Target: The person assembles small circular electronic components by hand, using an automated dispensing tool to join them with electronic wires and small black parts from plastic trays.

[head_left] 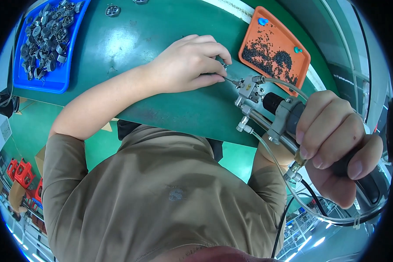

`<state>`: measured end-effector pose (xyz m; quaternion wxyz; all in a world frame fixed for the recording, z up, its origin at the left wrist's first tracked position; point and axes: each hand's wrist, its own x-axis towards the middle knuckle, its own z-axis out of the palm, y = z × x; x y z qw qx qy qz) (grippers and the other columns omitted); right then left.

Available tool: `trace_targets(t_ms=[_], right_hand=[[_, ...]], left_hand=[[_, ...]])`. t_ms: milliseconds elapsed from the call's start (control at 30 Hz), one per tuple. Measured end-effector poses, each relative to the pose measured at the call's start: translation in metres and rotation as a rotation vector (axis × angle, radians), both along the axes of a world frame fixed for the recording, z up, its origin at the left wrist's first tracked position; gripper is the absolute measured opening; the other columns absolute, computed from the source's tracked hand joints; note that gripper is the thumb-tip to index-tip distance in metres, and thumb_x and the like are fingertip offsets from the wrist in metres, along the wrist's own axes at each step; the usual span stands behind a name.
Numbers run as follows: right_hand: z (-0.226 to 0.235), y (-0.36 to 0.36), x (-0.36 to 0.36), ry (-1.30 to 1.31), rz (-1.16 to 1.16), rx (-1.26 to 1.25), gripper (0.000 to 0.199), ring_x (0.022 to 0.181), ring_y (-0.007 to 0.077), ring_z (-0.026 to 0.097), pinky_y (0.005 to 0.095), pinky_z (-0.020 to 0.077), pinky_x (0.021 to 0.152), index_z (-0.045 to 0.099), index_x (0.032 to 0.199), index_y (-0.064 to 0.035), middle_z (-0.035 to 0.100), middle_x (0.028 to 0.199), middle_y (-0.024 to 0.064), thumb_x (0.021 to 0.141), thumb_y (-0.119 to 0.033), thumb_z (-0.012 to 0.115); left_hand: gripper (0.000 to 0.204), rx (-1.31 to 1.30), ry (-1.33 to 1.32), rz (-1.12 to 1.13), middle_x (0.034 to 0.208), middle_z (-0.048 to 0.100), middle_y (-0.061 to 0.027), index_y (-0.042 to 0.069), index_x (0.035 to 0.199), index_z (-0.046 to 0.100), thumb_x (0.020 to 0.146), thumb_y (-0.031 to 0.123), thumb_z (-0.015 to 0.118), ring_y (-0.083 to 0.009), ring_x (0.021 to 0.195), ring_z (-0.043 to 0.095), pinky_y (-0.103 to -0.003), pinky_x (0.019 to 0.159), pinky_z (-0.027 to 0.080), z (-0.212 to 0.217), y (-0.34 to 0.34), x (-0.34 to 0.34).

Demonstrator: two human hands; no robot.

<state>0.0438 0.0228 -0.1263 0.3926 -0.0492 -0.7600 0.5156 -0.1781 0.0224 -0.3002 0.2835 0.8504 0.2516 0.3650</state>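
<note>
My right hand [336, 144] is wrapped round the dark handle of a handheld power screwdriver [251, 89] with a metal head and clear tubes. Its thin tip points left, right at the fingers of my left hand [190, 63]. Those fingers are curled down on the green table and close round a small part [225, 66]. Only a bit of that part shows past the fingertips; the rest is hidden. Whether the tip touches it, I cannot tell.
A blue tray [65, 83] at the far left holds a heap of round grey and black parts. One similar round part [112, 11] lies on the green table [161, 111]. An orange tray [260, 17] of tiny black pieces stands behind the screwdriver. A black cable hangs at the right.
</note>
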Motion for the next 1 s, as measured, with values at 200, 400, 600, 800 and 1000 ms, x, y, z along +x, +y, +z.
trace_targets(t_ms=[200, 400, 600, 800, 1000], right_hand=[[-0.008, 0.002, 0.001, 0.061, 0.016, -0.066, 0.039, 0.064, 0.0089, 0.061, 0.0234, 0.0456, 0.055, 0.054, 0.114, -0.0172, 0.061, 0.080, -0.0022, 0.096, -0.050, 0.067], [-0.007, 0.005, 0.010, 0.110, 0.027, -0.060, 0.039, 0.064, 0.0084, 0.062, 0.0228, 0.0469, 0.055, 0.055, 0.114, -0.0175, 0.061, 0.079, -0.0031, 0.095, -0.049, 0.068], [-0.007, 0.001, 0.010, 0.062, -0.010, -0.070, 0.040, 0.065, 0.0088, 0.059, 0.0242, 0.0445, 0.057, 0.054, 0.116, -0.0175, 0.059, 0.080, -0.0033, 0.097, -0.051, 0.066], [-0.011, 0.004, 0.010, 0.034, -0.005, -0.079, 0.039, 0.068, 0.0103, 0.059, 0.0262, 0.0435, 0.059, 0.052, 0.118, -0.0173, 0.058, 0.081, -0.0022, 0.099, -0.049, 0.062], [-0.023, 0.014, 0.003, 0.050, 0.034, -0.042, 0.038, 0.065, 0.0108, 0.060, 0.0268, 0.0451, 0.057, 0.049, 0.120, -0.0160, 0.057, 0.081, -0.0023, 0.101, -0.047, 0.060]], left_hand=[[0.010, -0.032, -0.003, -0.027, 0.117, 0.067, -0.0032, 0.007, 0.089, 0.073, 0.082, 0.013, 0.077, -0.0256, 0.104, 0.061, -0.040, 0.089, 0.048, 0.001, 0.001, 0.000], [0.009, -0.033, -0.005, -0.049, 0.124, 0.066, -0.0041, 0.007, 0.089, 0.072, 0.083, 0.013, 0.076, -0.0276, 0.109, 0.060, -0.041, 0.092, 0.047, 0.002, 0.002, -0.001], [0.013, -0.015, 0.000, -0.056, 0.125, 0.065, -0.0042, 0.008, 0.091, 0.072, 0.081, 0.013, 0.077, -0.0278, 0.111, 0.059, -0.042, 0.093, 0.047, 0.000, 0.002, -0.001], [0.022, 0.024, 0.022, -0.008, 0.123, 0.066, -0.0033, 0.009, 0.094, 0.071, 0.075, 0.012, 0.082, -0.0271, 0.108, 0.062, -0.040, 0.091, 0.048, 0.005, 0.005, -0.010], [0.019, 0.019, 0.085, 0.022, 0.118, 0.069, -0.0032, 0.008, 0.094, 0.072, 0.077, 0.012, 0.079, -0.0254, 0.108, 0.063, -0.040, 0.092, 0.049, 0.000, 0.004, -0.008]])
